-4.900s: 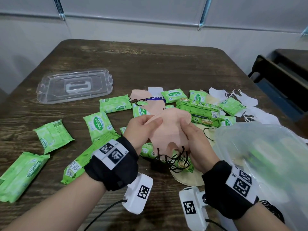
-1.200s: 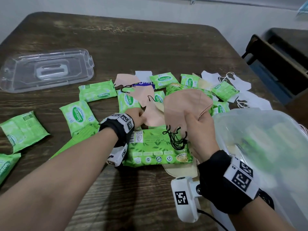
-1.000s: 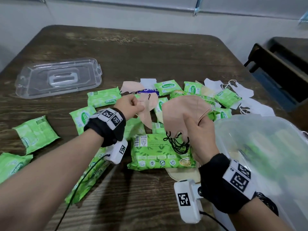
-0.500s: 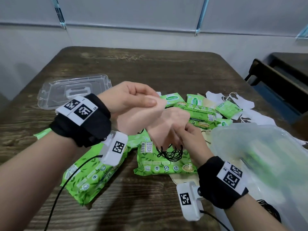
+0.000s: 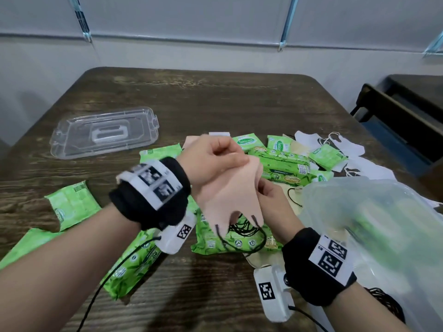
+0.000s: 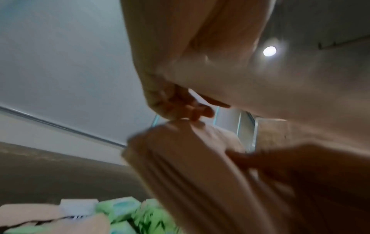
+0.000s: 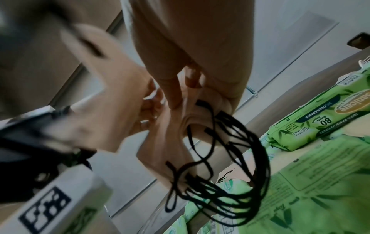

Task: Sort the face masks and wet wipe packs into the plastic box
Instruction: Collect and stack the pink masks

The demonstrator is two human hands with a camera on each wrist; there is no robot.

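Note:
A stack of peach face masks [image 5: 230, 192] with black ear loops [image 5: 242, 232] is held upright above the table between both hands. My left hand [image 5: 215, 159] pinches the stack's top left edge. My right hand [image 5: 271, 197] grips its right side, fingers curled round it; in the right wrist view the masks [image 7: 180, 129] and dangling loops [image 7: 230, 182] hang below the fingers [image 7: 174, 90]. The left wrist view is filled by blurred peach masks [image 6: 200, 182]. Green wet wipe packs [image 5: 280, 164] lie scattered on the table. The clear plastic box [image 5: 374, 212] stands at the right.
The box's clear lid [image 5: 105, 133] lies at the back left of the wooden table [image 5: 215, 97]. White masks [image 5: 335, 144] lie at the back right beyond the packs. A large green pack [image 5: 230, 238] lies under the hands. A dark bench [image 5: 402, 111] stands right of the table.
My left hand picked another peach mask from the pile, lifted it and brought it against the stack in my right hand. Both hands now hold the masks together.

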